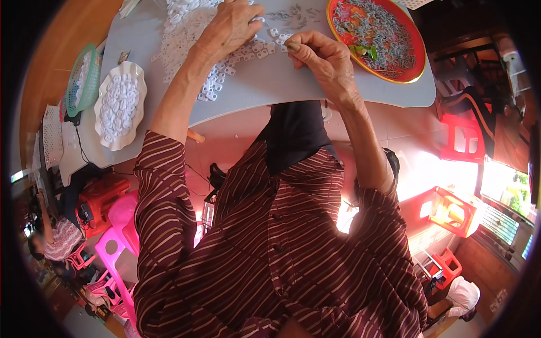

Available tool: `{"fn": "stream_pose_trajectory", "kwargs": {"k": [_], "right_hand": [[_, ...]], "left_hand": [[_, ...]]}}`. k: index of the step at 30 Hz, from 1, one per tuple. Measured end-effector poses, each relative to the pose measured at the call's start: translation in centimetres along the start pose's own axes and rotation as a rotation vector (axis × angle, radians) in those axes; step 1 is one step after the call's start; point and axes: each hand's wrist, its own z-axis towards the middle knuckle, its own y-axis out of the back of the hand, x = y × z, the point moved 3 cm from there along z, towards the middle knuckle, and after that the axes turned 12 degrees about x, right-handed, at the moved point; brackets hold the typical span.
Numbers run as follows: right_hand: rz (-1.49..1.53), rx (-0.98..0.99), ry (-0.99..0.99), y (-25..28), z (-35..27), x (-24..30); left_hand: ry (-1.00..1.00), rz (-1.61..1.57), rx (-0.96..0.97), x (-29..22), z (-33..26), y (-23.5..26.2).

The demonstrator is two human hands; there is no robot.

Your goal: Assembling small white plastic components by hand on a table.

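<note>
Leaning over a grey worktop [270, 84], the person in a striped maroon shirt [270, 253] works with both hands among small white parts.

A round red tray [414, 42] sits at the far right of the worktop, heaped with small grey metal bits [372, 31] and a few green pieces. At the left edge lies a white scalloped dish [100, 110] filled with white pieces, and just beyond it a green basket [84, 79] stands tilted.

A loose pile of white rings [186, 28] spreads over the middle of the worktop, running from the far edge down toward the near one.

The left hand [228, 28] rests on this pile, palm down, fingers curled loosely onto the rings; its grip is narrow, and whether it holds one cannot be told.

The right hand [321, 56] is just beside the pile, near the tray, its thumb and forefinger pinched together on something too small to make out. A few rings lie between the two hands.

Red and pink plastic stools [456, 211] stand on the floor below.
</note>
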Motion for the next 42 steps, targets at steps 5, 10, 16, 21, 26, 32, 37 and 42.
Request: {"fn": "stream_pose_trajectory", "kwargs": {"k": [5,10,16,21,26,32,37,42], "right_hand": [[0.004,0.000,0.000,0.1,0.0,0.1],[0.150,-0.020,-0.006,0.3,-0.2,0.0],[0.230,-0.056,0.071,0.4,0.0,0.2],[0.246,-0.090,0.135,0.5,0.2,-0.5],[0.111,-0.101,0.058,0.8,-0.4,-0.3],[0.064,-0.100,0.088,0.1,-0.3,0.3],[0.028,-0.082,0.069,0.1,-0.3,0.4],[0.030,-0.050,0.064,0.1,-0.2,0.5]], "left_hand": [[0.011,-0.203,-0.075,-0.3,-0.5,-0.1],[0.248,-0.846,-0.109,-2.1,-2.1,-0.7],[0.180,-1.312,-0.217,-5.7,-3.3,-2.9],[0.195,-1.059,-0.146,-6.0,-3.0,-2.3],[0.249,-1.154,-0.109,-5.2,-2.9,-1.3],[0.221,-1.092,-0.029,-5.0,-2.5,-0.5],[0.194,-0.970,0.091,-5.3,-2.1,0.4],[0.092,-0.841,0.197,-4.9,-1.8,0.4]]}}
